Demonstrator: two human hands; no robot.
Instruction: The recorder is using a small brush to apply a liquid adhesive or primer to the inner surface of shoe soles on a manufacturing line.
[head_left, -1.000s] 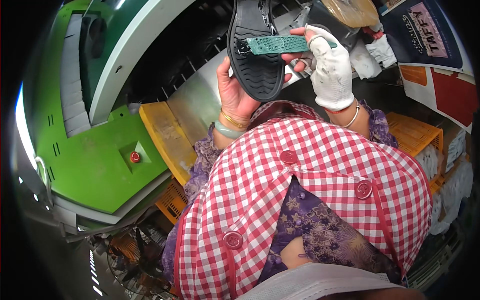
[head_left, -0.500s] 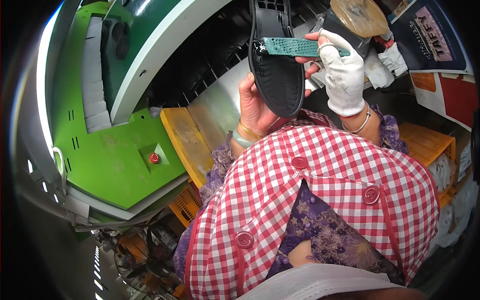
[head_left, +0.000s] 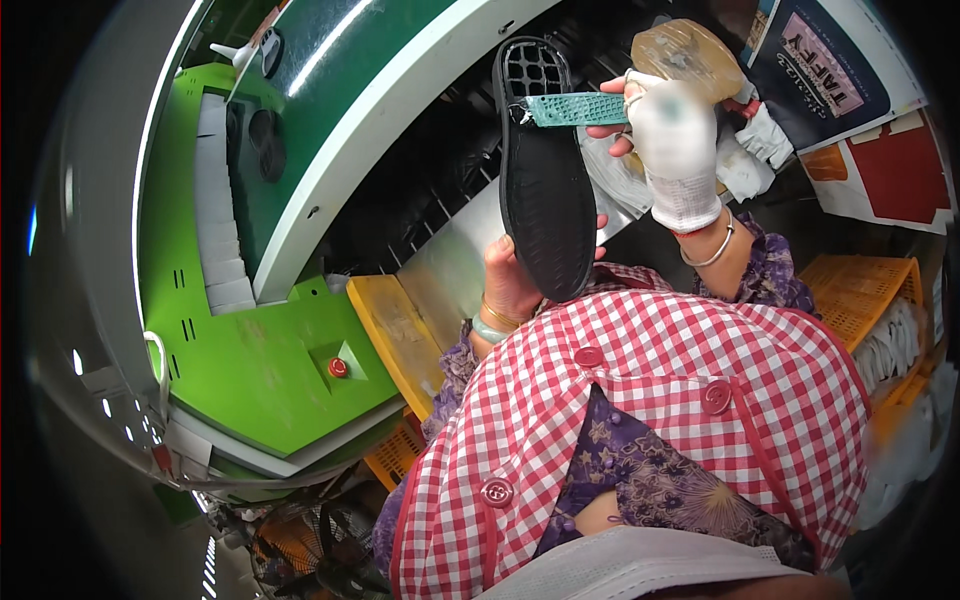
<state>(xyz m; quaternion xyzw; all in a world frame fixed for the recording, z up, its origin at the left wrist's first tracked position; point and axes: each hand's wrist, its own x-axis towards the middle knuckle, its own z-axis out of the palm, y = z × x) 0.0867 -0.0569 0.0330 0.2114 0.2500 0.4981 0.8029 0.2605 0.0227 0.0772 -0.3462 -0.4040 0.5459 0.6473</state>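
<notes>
A black shoe sole (head_left: pixel 548 205) stands upright in front of me, with its open lattice end at the top and its rounded end near my apron. My left hand (head_left: pixel 512 280) is closed around the lower part of the sole, thumb at its left edge and fingertips showing at the right. In a white fingerless glove, my right hand (head_left: pixel 676 150) pinches a flat teal strip (head_left: pixel 575 109) with a pitted surface. The strip's left end meets the sole's left side just below the lattice, beside a small shiny wet-looking patch.
To my left stands a green machine (head_left: pixel 260 370) with a red button (head_left: pixel 338 368) and a dark green conveyor belt (head_left: pixel 340 70) carrying soles. A yellow board (head_left: pixel 390 335) rises beside it. At right are a wrapped tan bundle (head_left: pixel 690 60) and an orange crate (head_left: pixel 850 295).
The sole now sits lower in view, with more of its lattice showing. The strip's tip is nearer the lattice, and the glossy glare across the sole has faded.
</notes>
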